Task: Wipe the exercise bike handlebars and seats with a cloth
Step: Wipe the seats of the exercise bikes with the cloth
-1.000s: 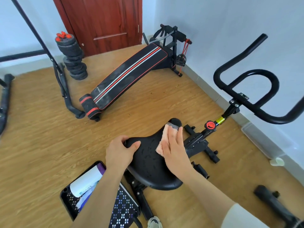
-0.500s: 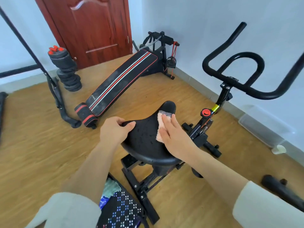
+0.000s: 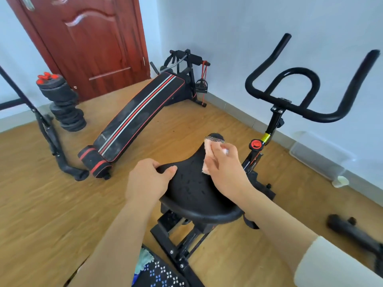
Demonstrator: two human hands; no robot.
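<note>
A black exercise bike seat [image 3: 199,195] sits at the centre of the frame, its narrow nose pointing away toward the upper right and its wide rear nearest the camera. A pale pink cloth [image 3: 208,156] lies on the narrow front part of the seat, pressed down under the right hand [image 3: 226,172], whose fingers lie flat over it and hold it against the surface. The left hand [image 3: 148,181] grips the seat's left edge, fingers curled over the rim and thumb on top. Both forearms reach in from the bottom of the frame, the right one with a white sleeve [image 3: 339,264] at the lower right corner. Beyond the seat, in the upper right, the bike's black handlebars [image 3: 300,96] rise on a post above a round red knob [image 3: 256,144]. In the upper middle a black sit-up bench with red and grey stripes [image 3: 136,119] slopes across the wooden floor [image 3: 41,204]. A stack of black weight plates [image 3: 64,104] stands at the upper left, in front of a dark red door [image 3: 89,38]. A small white cup [image 3: 339,181] sits against the wall at the right edge.
</note>
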